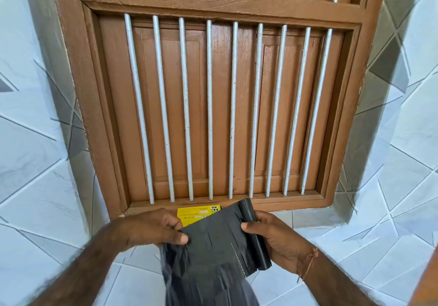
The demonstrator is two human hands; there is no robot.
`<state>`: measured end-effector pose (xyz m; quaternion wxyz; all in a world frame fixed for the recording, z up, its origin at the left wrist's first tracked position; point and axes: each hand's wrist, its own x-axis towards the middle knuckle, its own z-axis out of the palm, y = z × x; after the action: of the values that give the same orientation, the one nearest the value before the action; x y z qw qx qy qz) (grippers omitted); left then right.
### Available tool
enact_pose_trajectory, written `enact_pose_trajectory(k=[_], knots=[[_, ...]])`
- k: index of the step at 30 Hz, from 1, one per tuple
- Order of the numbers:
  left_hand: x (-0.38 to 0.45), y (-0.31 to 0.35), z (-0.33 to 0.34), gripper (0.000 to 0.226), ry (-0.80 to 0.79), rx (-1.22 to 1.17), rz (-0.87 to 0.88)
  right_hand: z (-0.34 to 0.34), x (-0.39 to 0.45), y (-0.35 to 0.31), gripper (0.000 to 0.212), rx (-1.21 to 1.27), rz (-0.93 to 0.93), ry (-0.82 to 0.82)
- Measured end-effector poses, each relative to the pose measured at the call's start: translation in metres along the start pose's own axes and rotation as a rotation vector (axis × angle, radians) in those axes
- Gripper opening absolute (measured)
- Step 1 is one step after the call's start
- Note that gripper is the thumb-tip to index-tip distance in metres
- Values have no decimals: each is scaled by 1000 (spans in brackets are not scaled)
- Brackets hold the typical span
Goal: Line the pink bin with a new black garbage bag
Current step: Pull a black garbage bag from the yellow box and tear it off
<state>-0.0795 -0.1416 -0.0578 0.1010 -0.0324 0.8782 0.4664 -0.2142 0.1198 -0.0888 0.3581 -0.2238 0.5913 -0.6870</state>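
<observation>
A roll of black garbage bags (254, 237) is in my right hand (277, 241), which grips it from the right side. A black garbage bag (208, 258) is unrolled from it toward the left and hangs down at the bottom of the view. A dotted perforation line runs across the bag close to the roll. My left hand (151, 230) pinches the bag's left edge between thumb and fingers. No pink bin appears in the view.
A yellow package (196, 214) lies on the sill behind my hands. Directly ahead is a brown wooden window frame (227, 2) with several white vertical bars and shut shutters. White tiles with grey lines cover the walls on both sides.
</observation>
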Motion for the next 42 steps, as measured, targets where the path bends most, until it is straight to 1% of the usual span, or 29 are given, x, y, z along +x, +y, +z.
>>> enact_pose_trajectory(k=[2,5,6,8,11,13,15,18,21,25,27,30,35,37,39,40,41,42], knots=[[5,7,14,29,30,-67,8,3,0,-1,41,-38,-21,-23],[21,14,42,45,76,-162,67,9,3,2,38,-88,-49,0],[27,15,51,41,104,-186,90,11,5,4,35,-117,-62,20],[35,19,63,22,190,-200,106,13,7,8,28,-185,-75,95],[42,22,68,26,304,-99,121,14,7,11,33,-246,-75,211],[43,23,66,29,352,2,132,15,6,14,30,-332,-102,251],[43,25,65,29,378,63,119,15,6,17,25,-377,-129,252],[42,27,65,29,378,63,124,17,9,23,22,-334,-158,219],[44,27,69,24,383,83,107,22,14,25,21,-234,-181,263],[48,29,79,39,420,157,140,34,19,25,27,-41,-186,349],[49,30,86,44,457,221,139,37,24,27,26,-44,-237,417],[50,28,95,37,553,223,132,39,29,30,28,-121,-307,483],[45,20,106,31,709,175,168,40,33,36,32,-250,-366,496],[41,22,114,21,794,134,192,38,38,38,30,-241,-359,571],[34,21,117,16,888,68,193,22,41,34,23,-64,-275,726],[30,17,113,16,927,46,180,10,39,30,23,22,-217,789],[24,11,107,18,932,52,155,-1,36,26,27,80,-177,819],[18,3,98,19,881,106,109,-11,31,22,31,101,-155,825]])
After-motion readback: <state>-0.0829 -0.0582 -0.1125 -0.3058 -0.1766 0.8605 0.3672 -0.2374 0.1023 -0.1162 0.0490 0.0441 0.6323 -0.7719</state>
